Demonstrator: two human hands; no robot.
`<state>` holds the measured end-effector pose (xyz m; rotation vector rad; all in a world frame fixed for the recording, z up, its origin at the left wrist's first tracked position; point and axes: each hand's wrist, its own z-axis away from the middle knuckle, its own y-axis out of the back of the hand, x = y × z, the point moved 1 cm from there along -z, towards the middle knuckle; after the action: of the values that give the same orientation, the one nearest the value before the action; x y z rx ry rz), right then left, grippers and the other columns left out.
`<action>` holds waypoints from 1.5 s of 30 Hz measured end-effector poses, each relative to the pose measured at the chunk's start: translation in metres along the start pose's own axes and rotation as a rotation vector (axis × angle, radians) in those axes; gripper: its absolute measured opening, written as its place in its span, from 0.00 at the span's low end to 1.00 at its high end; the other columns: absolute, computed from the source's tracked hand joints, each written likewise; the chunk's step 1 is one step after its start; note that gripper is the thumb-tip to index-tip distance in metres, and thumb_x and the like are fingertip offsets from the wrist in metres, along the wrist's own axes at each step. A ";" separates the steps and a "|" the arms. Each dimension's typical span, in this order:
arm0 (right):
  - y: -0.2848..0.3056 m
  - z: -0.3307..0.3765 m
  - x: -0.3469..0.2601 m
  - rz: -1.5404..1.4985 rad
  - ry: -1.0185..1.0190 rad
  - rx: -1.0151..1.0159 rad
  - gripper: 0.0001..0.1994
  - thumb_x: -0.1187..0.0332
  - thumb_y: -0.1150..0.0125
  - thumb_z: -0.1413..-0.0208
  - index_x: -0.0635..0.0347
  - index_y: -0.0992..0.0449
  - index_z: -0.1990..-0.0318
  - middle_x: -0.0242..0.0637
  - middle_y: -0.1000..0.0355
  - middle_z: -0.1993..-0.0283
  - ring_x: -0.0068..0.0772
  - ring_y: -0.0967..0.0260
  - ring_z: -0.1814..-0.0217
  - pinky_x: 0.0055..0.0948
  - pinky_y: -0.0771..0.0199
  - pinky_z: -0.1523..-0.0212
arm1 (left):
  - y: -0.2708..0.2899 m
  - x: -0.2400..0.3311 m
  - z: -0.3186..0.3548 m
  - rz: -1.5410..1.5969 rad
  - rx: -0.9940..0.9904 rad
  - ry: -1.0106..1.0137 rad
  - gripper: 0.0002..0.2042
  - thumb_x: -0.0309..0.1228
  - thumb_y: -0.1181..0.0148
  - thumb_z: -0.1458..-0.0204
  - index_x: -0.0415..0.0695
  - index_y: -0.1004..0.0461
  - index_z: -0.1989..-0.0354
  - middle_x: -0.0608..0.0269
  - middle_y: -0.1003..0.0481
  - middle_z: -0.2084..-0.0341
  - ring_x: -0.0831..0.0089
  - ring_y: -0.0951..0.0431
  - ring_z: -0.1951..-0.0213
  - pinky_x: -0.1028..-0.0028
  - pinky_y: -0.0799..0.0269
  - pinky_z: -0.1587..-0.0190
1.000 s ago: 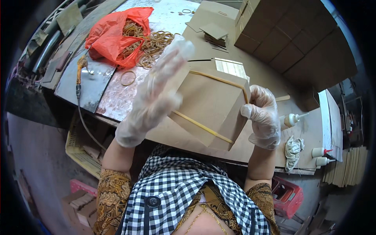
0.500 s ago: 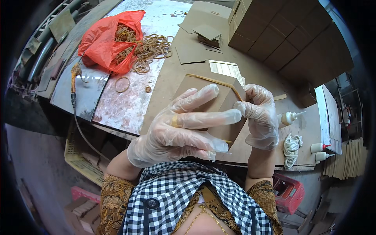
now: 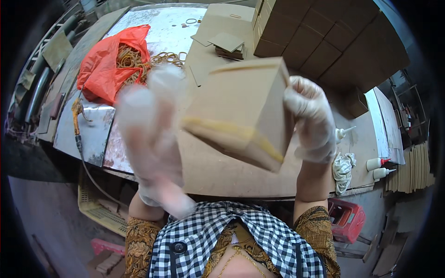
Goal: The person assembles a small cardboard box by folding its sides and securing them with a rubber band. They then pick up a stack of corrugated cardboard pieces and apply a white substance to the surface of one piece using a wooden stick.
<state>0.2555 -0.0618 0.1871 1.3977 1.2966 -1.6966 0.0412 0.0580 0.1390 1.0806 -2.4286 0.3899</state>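
A brown cardboard box (image 3: 232,99) is held tilted above the table, with my gloved right hand (image 3: 310,116) closed on its right side. One rubber band (image 3: 245,68) runs along its far edge, and a yellowish one (image 3: 220,125) goes around the near end, slightly blurred. My gloved left hand (image 3: 155,134) is off to the left of the box, smeared by motion. Its fingers look stretched apart, with nothing visible in them. Beyond it lies a red plastic bag (image 3: 99,69) spilling many tan rubber bands (image 3: 167,59).
Stacked brown boxes (image 3: 333,41) form a wall at the far right. Small cardboard squares (image 3: 229,41) are piled at the back. Glue bottles (image 3: 373,164) and a crumpled white cloth (image 3: 343,172) sit on the right. A corded tool (image 3: 77,111) lies at the left; a yellow crate (image 3: 95,199) is below.
My left hand has left the box and swung left. The box, in my right hand, has turned and tilted, bringing its banded near end into view.
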 end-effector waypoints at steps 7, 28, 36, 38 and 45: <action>0.051 -0.036 0.018 -0.423 -0.003 0.081 0.11 0.72 0.36 0.45 0.66 0.22 0.55 0.37 0.21 0.58 0.27 0.23 0.58 0.25 0.22 0.52 | 0.024 -0.036 0.034 0.170 0.394 0.559 0.25 0.43 0.51 0.36 0.41 0.36 0.36 0.49 0.34 0.37 0.61 0.32 0.38 0.63 0.41 0.35; 0.062 -0.043 0.045 -0.648 -0.039 0.210 0.11 0.72 0.41 0.40 0.67 0.25 0.52 0.43 0.21 0.57 0.33 0.21 0.59 0.30 0.18 0.56 | -0.004 -0.042 0.076 0.397 0.234 0.733 0.11 0.27 0.48 0.37 0.41 0.24 0.50 0.50 0.24 0.50 0.61 0.24 0.47 0.59 0.31 0.40; 0.060 -0.044 0.052 -0.739 -0.037 0.293 0.13 0.73 0.45 0.39 0.67 0.28 0.48 0.43 0.22 0.56 0.34 0.21 0.57 0.33 0.16 0.56 | -0.005 -0.047 0.084 0.487 0.192 0.778 0.14 0.22 0.51 0.37 0.37 0.28 0.45 0.51 0.25 0.47 0.67 0.26 0.46 0.66 0.34 0.38; 0.060 -0.048 0.054 -0.723 -0.029 0.363 0.10 0.77 0.48 0.44 0.70 0.26 0.57 0.45 0.23 0.62 0.35 0.21 0.63 0.32 0.14 0.62 | -0.005 -0.049 0.083 0.510 0.191 0.779 0.14 0.22 0.51 0.37 0.37 0.28 0.45 0.52 0.25 0.48 0.67 0.26 0.46 0.66 0.34 0.38; 0.078 -0.047 0.072 -0.613 0.024 0.285 0.11 0.72 0.44 0.39 0.68 0.26 0.52 0.43 0.22 0.58 0.33 0.21 0.59 0.32 0.15 0.57 | -0.010 -0.052 0.083 0.448 0.228 0.861 0.11 0.27 0.47 0.37 0.41 0.25 0.49 0.54 0.22 0.51 0.66 0.23 0.49 0.64 0.32 0.40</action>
<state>0.3217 -0.0363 0.0958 1.2420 1.6625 -2.3479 0.0557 0.0490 0.0416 0.2949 -1.8205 1.0464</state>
